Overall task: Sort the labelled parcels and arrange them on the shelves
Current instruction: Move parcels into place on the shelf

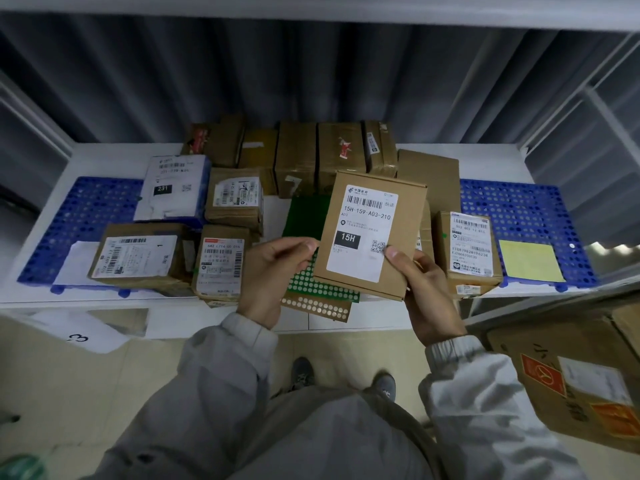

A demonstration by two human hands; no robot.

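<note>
Nearest the camera, grey jacket sleeves [221, 375] lead up to both hands. The left hand [273, 271] has its fingers curled, its grip pinching the left edge of a flat brown cardboard parcel with a white label reading 15H [372, 233]. The right hand [427, 292] grips the parcel's lower right corner, thumb on the label face and fingers behind. The parcel is held tilted above the front edge of the white shelf [69, 161], label toward the camera, lying between the two grips. Under it lie a green sheet of round stickers [311, 285] and a tan sticker sheet [315, 308]. To the left stand small labelled brown boxes [138, 254], to the right another labelled box [469, 247]. Blue perforated mats [526, 209] lie at both ends. Farther back, a row of taped brown cartons [301, 154] stands before grey corrugated wall panels [311, 71].
</note>
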